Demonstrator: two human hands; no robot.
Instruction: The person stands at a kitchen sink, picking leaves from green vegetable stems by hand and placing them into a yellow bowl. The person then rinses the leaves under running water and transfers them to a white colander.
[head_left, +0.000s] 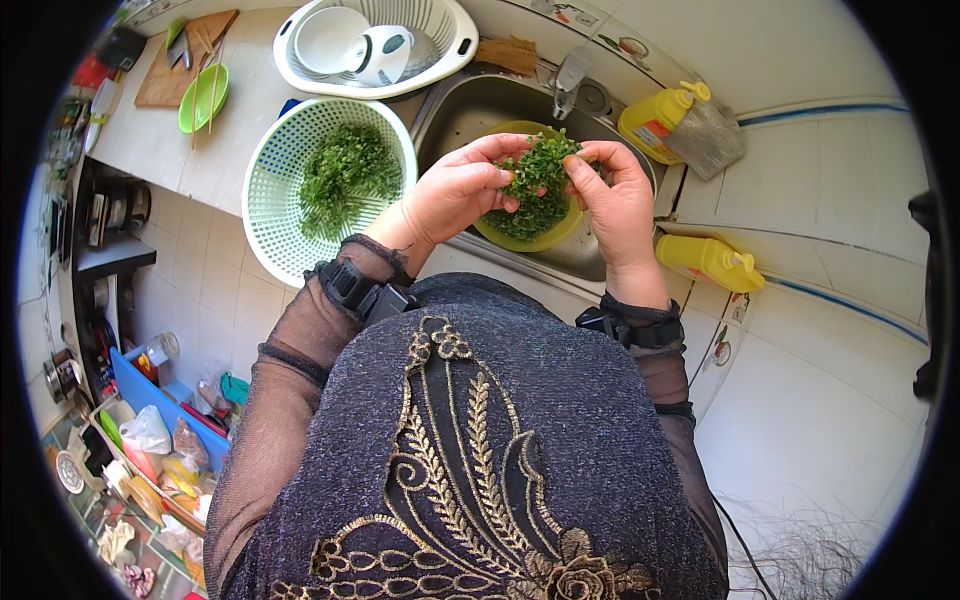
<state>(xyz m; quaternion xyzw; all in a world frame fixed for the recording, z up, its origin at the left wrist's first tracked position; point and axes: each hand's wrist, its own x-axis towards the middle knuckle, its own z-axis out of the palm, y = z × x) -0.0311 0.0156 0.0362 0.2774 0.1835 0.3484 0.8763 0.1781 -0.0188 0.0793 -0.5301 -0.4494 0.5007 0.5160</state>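
Note:
A bunch of small-leaved greens (546, 161) is held up between my two hands, above a yellow bowl (531, 244) in the steel sink. My left hand (469, 184) supports the bunch from the left with curved fingers. My right hand (615, 191) pinches its right side between thumb and fingertips. More wet greens (529, 219) lie in the yellow bowl, partly hidden by the hands. To the left, a pale green plastic colander (274, 217) holds a heap of the same greens (341, 169).
The steel sink (465, 105) has a faucet (570, 79) at its back. A white basket (300, 82) with bowls stands behind the colander. Yellow pump bottles (652, 120) are at the right. A green dish (196, 105) with chopsticks and a wooden board (161, 79) lie farther left.

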